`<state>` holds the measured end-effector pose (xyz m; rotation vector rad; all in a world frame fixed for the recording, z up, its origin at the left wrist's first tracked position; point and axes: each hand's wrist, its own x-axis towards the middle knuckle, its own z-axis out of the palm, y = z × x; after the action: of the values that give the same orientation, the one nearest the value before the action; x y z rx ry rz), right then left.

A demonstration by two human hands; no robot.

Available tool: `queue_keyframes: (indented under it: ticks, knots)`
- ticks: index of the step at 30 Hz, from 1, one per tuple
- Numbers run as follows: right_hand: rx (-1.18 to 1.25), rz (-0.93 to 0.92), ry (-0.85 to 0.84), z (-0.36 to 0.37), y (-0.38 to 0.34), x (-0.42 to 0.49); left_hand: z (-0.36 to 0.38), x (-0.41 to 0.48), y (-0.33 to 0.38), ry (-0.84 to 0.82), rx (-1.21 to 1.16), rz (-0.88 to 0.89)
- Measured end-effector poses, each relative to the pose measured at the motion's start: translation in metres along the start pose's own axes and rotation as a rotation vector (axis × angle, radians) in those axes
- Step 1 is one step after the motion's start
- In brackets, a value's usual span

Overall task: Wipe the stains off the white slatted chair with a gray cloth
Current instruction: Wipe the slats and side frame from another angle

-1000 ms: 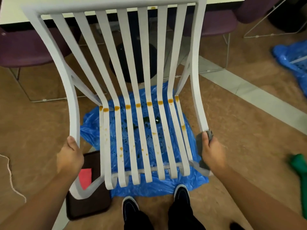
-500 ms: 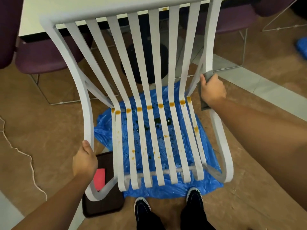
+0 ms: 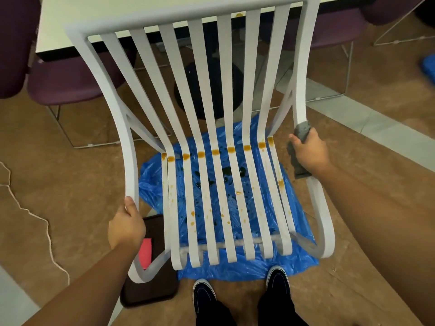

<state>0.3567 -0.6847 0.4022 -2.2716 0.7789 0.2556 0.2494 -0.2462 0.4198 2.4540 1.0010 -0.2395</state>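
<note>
Chair [image 3: 188,15] (seven slats [image 3: 224,90]): left hand [image 3: 126,228] grips its side, right hand [image 3: 310,152] clutches one gray cloth [image 3: 302,130].

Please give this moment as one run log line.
left hand: grips chair rail | right hand: grips gray cloth on other rail | stains: on slats | blue sheet: under chair

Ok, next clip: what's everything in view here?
chair: one, white slatted, centre
stains: many, orange, seat slats
cloth: one, gray, on chair's right rail
plastic sheet: one, blue, floor under chair
tray: one, dark brown, floor left, holding pink item
purple chairs: several, behind
table: one, white, behind
cord: one, white, floor left
shoes: two, dark, bottom
left hand: grips chair's left rail
right hand: holds cloth against right rail
</note>
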Motion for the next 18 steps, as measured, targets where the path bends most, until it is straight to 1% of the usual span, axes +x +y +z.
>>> queue_keyframes:
  ticks: [4,7,11,14,18]
  knots:
    - [-0.021,0.065,-0.021,0.003,0.031,-0.037,0.000,0.001,0.000,-0.001,0.028,-0.026]
    - [-0.090,0.118,-0.021,0.003,0.048,-0.068,-0.003,0.002,0.002,-0.010,0.044,-0.038]
    - [-0.118,0.140,-0.030,0.000,0.071,-0.106,-0.002,0.001,0.001,0.001,-0.019,-0.030]
    - [-0.089,0.159,-0.034,0.003,0.077,-0.108,-0.003,-0.001,0.000,-0.003,-0.035,0.016]
    - [-0.119,0.145,-0.006,0.007,0.072,-0.087,-0.005,-0.005,0.000,-0.023,-0.056,0.113]
